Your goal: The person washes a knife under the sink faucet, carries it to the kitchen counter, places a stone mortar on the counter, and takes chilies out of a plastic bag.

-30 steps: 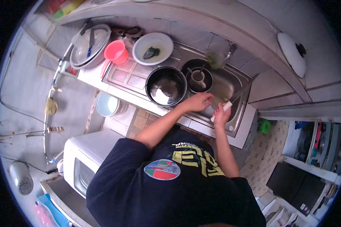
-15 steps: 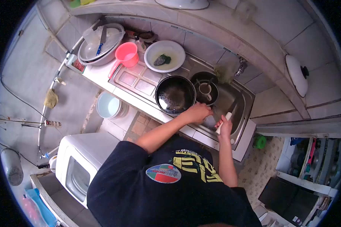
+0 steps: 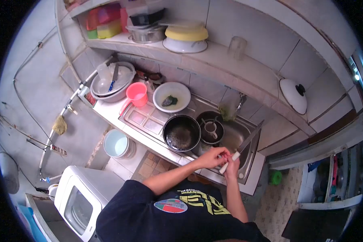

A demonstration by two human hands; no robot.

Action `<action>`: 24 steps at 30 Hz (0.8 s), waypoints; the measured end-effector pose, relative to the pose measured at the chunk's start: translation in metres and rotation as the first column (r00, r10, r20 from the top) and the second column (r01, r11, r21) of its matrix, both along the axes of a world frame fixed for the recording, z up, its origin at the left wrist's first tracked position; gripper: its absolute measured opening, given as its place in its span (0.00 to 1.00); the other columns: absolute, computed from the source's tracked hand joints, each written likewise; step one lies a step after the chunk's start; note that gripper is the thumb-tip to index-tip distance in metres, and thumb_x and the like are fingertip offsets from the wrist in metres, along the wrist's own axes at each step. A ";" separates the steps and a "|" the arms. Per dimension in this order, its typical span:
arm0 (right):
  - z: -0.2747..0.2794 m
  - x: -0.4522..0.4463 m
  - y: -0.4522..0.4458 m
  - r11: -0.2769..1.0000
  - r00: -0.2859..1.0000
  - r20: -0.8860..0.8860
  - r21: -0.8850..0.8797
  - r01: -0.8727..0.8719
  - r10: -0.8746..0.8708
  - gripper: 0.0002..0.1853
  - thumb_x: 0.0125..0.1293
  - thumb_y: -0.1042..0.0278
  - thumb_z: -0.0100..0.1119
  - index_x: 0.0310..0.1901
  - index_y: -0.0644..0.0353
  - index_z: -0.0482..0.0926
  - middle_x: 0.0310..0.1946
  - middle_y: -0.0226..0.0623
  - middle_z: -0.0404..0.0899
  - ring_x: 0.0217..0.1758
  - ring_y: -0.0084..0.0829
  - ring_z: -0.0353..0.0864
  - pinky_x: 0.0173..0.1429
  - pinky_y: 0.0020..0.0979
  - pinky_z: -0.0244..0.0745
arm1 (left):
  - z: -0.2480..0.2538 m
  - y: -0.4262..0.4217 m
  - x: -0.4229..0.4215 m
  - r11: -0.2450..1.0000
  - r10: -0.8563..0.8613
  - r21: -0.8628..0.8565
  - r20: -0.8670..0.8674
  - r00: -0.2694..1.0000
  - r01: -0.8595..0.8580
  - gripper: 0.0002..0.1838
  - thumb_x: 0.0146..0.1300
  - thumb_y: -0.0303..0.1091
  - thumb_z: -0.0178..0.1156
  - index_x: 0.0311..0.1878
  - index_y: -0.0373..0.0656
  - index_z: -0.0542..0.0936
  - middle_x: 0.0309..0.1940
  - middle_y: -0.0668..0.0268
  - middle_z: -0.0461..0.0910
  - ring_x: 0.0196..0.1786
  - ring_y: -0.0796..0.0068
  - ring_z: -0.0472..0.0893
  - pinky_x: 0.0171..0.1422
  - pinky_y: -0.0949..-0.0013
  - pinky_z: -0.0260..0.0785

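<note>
My right hand (image 3: 232,168) grips a large knife by its white handle (image 3: 226,164). The knife's long blade (image 3: 250,137) points up and to the right over the steel sink (image 3: 251,160). Just left of the handle, my left hand (image 3: 212,158) has its fingers curled together, close to the right fingers; what they pinch, if anything, cannot be made out. A black pot (image 3: 182,133) stands left of the basin. Inside the basin is a smaller dark pan (image 3: 218,139) with a light-coloured cup (image 3: 210,127) in it.
On the counter stand a white bowl (image 3: 182,89) holding something dark green, a pink dipper (image 3: 136,94), and stacked basins (image 3: 129,76) with a blue-handled knife (image 3: 113,78) on top. A tap (image 3: 241,101) rises behind the sink. A bucket (image 3: 116,144) is below.
The view has tilted up, showing more shelf. My left hand has left the pan's edge and come to the knife handle. The blade now points up over the sink's right side.
</note>
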State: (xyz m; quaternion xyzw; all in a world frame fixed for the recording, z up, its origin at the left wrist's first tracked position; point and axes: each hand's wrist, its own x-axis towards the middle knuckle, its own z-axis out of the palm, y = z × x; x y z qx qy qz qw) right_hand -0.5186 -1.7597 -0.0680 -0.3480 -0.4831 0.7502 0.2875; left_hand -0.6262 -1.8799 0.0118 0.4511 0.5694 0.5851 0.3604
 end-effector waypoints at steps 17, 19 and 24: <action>0.059 0.047 -0.011 0.884 0.888 -0.034 0.113 -0.453 0.459 0.07 0.62 0.70 0.54 0.29 0.58 0.68 0.25 0.27 0.71 0.24 0.19 0.71 0.23 0.23 0.65 | -0.017 -0.009 0.104 0.932 0.363 0.008 -0.003 0.932 -0.363 0.12 0.66 0.37 0.56 0.44 0.39 0.72 0.36 0.64 0.74 0.39 0.77 0.75 0.44 0.72 0.69; 0.023 0.047 0.003 0.853 0.853 -0.050 0.100 -0.513 0.519 0.06 0.61 0.70 0.54 0.29 0.58 0.69 0.26 0.28 0.71 0.26 0.21 0.73 0.29 0.23 0.70 | -0.042 -0.010 0.109 0.934 0.354 -0.040 -0.021 0.935 -0.354 0.18 0.63 0.40 0.59 0.50 0.40 0.72 0.46 0.59 0.73 0.49 0.68 0.74 0.55 0.66 0.66; 0.019 0.057 0.017 0.825 0.828 0.089 -0.193 -0.531 0.553 0.08 0.58 0.66 0.59 0.36 0.58 0.75 0.28 0.30 0.74 0.32 0.26 0.76 0.31 0.27 0.73 | -0.030 -0.024 0.146 0.760 0.409 -0.030 -0.755 0.513 -0.649 0.31 0.55 0.46 0.65 0.59 0.43 0.70 0.58 0.49 0.67 0.62 0.49 0.65 0.67 0.56 0.54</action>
